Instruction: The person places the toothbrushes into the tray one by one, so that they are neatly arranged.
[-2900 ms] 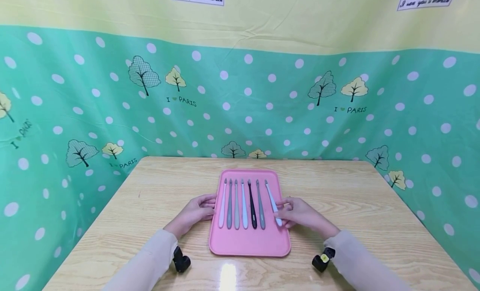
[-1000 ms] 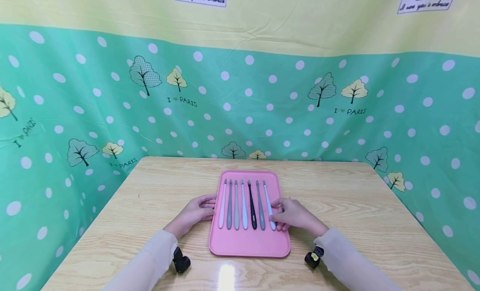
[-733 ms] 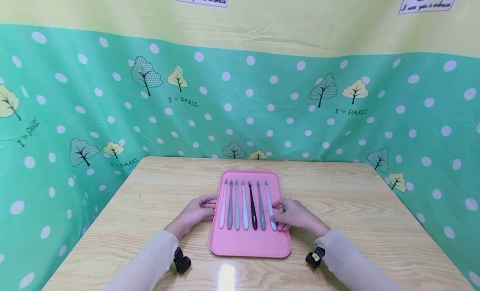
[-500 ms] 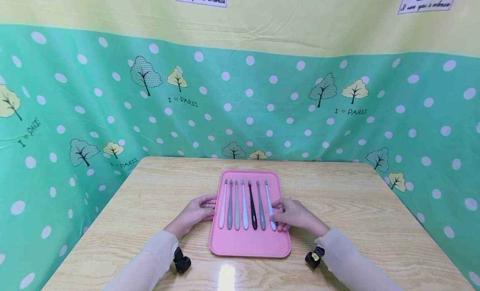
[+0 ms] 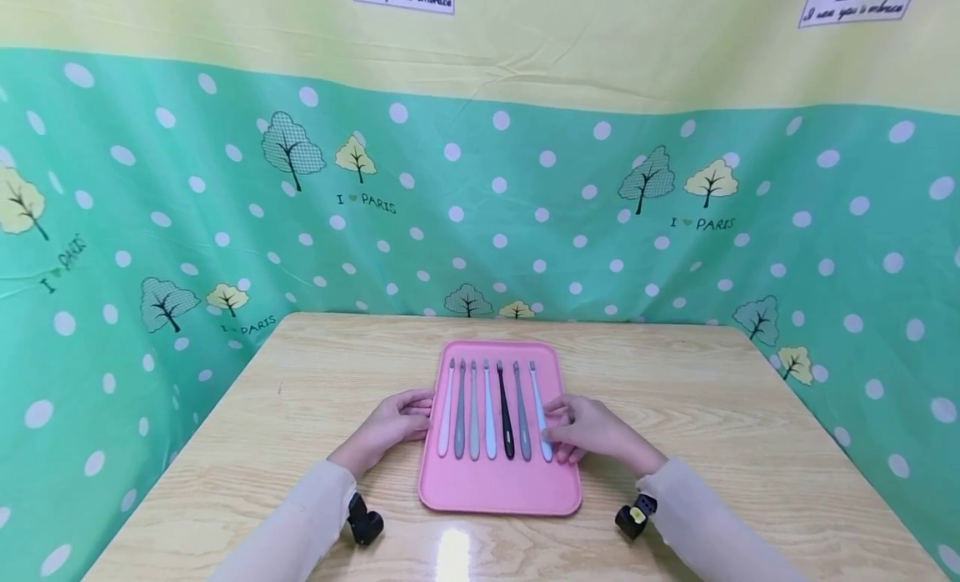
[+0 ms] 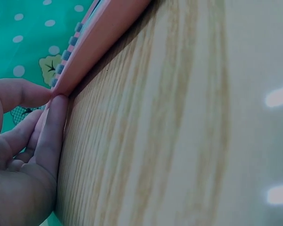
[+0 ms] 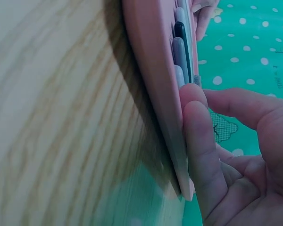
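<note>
Several toothbrushes lie side by side on a pink tray (image 5: 498, 490), heads toward the far edge. From the left come a pale pinkish one (image 5: 446, 423), a dark grey one (image 5: 460, 423), a lighter grey one (image 5: 474, 428), a pale blue one (image 5: 490, 428), a black one (image 5: 507, 432) and a grey one (image 5: 522, 428). My right hand (image 5: 596, 432) pinches the handle of the rightmost light blue toothbrush (image 5: 537, 398) between thumb and index finger; its fingertips partly hide that handle. On the opposite side, my left hand (image 5: 386, 428) grips the tray's left rim.
The tray lies on a wood-grain table (image 5: 675, 382). Behind and at both sides hangs a green and yellow curtain (image 5: 420, 165). Black wrist cameras sit below the left sleeve (image 5: 300, 515) and the right sleeve (image 5: 705, 515).
The rightmost toothbrush, slanted with its handle end by the right rim at first, now lies straighter and closer to the row. My right hand has shifted left, then slightly back right.
</note>
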Available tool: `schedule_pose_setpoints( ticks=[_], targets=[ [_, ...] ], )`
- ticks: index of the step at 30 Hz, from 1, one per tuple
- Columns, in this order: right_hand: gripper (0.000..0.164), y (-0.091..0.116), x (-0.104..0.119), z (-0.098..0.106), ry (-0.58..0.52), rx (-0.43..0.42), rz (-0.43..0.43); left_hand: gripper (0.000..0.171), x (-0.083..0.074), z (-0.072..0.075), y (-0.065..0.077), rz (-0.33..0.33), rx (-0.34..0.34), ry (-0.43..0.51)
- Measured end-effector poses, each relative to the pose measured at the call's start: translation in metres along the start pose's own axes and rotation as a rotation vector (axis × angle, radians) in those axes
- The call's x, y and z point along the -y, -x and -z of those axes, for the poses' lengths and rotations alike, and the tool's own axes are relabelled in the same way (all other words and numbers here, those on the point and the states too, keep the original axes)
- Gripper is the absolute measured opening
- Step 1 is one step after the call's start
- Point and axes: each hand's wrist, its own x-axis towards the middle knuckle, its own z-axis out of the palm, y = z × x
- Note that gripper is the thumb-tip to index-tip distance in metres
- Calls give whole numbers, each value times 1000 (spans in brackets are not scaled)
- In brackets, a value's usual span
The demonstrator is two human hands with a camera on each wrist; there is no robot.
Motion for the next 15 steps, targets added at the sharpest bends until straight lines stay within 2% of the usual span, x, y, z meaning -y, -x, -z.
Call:
schedule_pose_setpoints(
  ticks=[8,15],
  targets=[
    [49,7,-3,9,-6,-10,50,60,-7,2,5,19,4,-10],
    [44,8,-13,19,11,-41,24,60,-10,2,3,6,0,-27]
  ],
)
